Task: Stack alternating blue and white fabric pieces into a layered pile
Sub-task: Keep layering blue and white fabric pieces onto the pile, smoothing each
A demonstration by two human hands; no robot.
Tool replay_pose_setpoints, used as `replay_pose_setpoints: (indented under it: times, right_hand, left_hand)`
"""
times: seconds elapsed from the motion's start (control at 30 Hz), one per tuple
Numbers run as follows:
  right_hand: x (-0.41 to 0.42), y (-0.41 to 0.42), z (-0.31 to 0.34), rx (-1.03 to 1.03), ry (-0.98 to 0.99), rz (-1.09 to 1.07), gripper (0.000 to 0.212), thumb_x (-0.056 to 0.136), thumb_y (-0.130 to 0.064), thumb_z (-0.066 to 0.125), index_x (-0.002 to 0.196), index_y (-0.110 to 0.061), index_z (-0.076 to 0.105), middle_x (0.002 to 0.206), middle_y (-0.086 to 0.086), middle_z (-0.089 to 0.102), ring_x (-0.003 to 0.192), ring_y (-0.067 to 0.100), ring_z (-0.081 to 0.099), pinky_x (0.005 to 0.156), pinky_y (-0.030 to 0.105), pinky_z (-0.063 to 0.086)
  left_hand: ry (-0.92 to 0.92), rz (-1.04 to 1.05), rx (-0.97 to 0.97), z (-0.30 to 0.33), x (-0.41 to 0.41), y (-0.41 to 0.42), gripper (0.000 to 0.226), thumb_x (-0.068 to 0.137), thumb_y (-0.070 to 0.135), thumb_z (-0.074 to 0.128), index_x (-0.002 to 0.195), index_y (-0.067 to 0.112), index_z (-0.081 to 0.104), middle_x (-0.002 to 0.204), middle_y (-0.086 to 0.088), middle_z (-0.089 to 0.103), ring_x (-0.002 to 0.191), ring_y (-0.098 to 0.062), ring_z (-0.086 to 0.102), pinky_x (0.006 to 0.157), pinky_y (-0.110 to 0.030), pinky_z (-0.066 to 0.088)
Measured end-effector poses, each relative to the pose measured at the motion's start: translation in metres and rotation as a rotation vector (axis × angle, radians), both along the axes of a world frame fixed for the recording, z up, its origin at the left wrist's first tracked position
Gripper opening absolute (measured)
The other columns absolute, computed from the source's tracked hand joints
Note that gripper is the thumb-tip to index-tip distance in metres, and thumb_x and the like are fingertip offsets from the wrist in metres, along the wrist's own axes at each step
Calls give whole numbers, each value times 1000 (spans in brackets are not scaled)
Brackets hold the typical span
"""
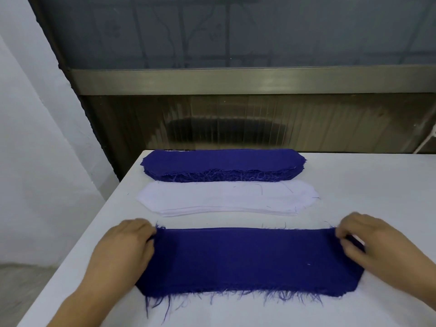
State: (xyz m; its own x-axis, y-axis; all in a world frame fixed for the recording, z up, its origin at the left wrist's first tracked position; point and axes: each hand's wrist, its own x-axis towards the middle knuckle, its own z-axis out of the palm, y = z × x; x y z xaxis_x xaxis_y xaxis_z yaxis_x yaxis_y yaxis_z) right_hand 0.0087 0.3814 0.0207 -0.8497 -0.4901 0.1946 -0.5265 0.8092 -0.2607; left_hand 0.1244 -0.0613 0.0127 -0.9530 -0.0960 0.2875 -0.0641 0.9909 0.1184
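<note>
In the head view, a white table (354, 185) carries three groups of cloth, one behind the other. Farthest away lies the blue stack (221, 165), and just in front of it, almost touching, lies the white stack (226, 198). Nearest to the person lies the blue piece (247, 260), with frayed threads along its front edge. Whether other layers lie under it, I cannot tell.

The left hand (122, 251) is at the left end of this piece and the right hand (372, 244) at the right end. Both hands have the fingers curled and pinch the far corners of the cloth, so each one holds an end. The piece looks flat on the table between them.

The long axis of all three groups runs left to right, across the person. The white stack is straight ahead of the hands, beyond the blue piece, and about equally near to both. I judge that the next layer should be white, so the reach is forward.
</note>
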Motion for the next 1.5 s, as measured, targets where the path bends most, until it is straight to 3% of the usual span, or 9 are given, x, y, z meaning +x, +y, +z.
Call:
replay_pose_setpoints:
  times: [0.07, 0.17, 0.33, 0.6, 0.8, 0.97, 1.1, 1.27, 1.5]
  right_hand:
    - [-11, -23, 7, -97, 24, 36, 23, 85, -21, 60, 80, -41, 51, 87, -23, 56, 82, 1, 55, 73, 11, 40]
    - [-39, -64, 4, -166, 9, 99, 10, 93, -26, 54, 92, -36, 55, 96, -22, 54, 93, -3, 51, 77, 7, 38]
    - [-86, -92, -9, -162, -184, 59, 3, 92, -28, 60, 94, -28, 58, 100, -17, 53, 97, 3, 49, 86, 16, 39]
    - [-108, -97, -17, -217, -237, 63, 15, 93, -26, 58, 78, -27, 58, 87, -9, 55, 80, 4, 51, 72, 14, 41]
    - [-122, -101, -9, -205, -378, -30, 31, 99, -32, 45, 80, -11, 57, 82, -1, 54, 72, 10, 52, 56, 19, 46]
    - [-117, -105, -6, -186, -353, -54, 38, 99, -38, 41, 85, -7, 58, 87, 7, 57, 82, 23, 55, 69, 27, 44]
    - [-102, -105, -5, -225, -286, 35, 31, 83, -61, 51, 85, -31, 55, 90, -13, 57, 85, 4, 54, 74, 20, 45]
    - [-99, -107, -13, -157, -125, 69, 10, 89, -31, 61, 87, -34, 52, 94, -15, 55, 89, 6, 53, 78, 20, 45]
    - [-95, -94, -13, -191, -100, 46, 22, 92, -13, 57, 81, -31, 54, 86, -14, 55, 80, 1, 50, 68, 12, 39]
  left_hand:
    - [33, -42, -23, 9, -22, 22, 7, 73, 8, 70, 77, 14, 70, 80, 1, 66, 70, -23, 63, 61, -33, 52]
    - [34, -190, 28, 12, -61, 64, 16, 83, 13, 67, 98, 17, 70, 102, 5, 66, 91, -16, 59, 79, -28, 49]
    - [8, -302, 301, 1, -125, 107, 30, 95, 28, 52, 124, 24, 59, 127, 13, 55, 115, -5, 46, 92, -13, 31]
    - [7, -321, 185, -29, -144, 113, 43, 94, 51, 48, 125, 23, 57, 121, 11, 52, 109, -11, 44, 96, -26, 34]
    - [109, -223, 226, -28, -146, 114, 32, 96, 43, 45, 114, 23, 64, 111, 9, 58, 99, -12, 47, 89, -26, 37]
    - [128, -142, 255, -25, -149, 110, 21, 98, 24, 46, 100, 22, 68, 98, 9, 60, 89, -14, 49, 81, -29, 43]
    - [139, -132, 280, -23, -149, 111, 22, 98, 24, 45, 95, 21, 67, 93, 9, 59, 86, -13, 48, 79, -29, 42]
    - [141, -132, 251, -24, -149, 110, 19, 96, 20, 46, 95, 23, 65, 94, 11, 57, 87, -12, 47, 79, -26, 41]
    - [132, 45, 97, -10, -132, 40, 20, 94, 19, 51, 101, 25, 69, 98, 7, 63, 84, -14, 53, 77, -26, 45]
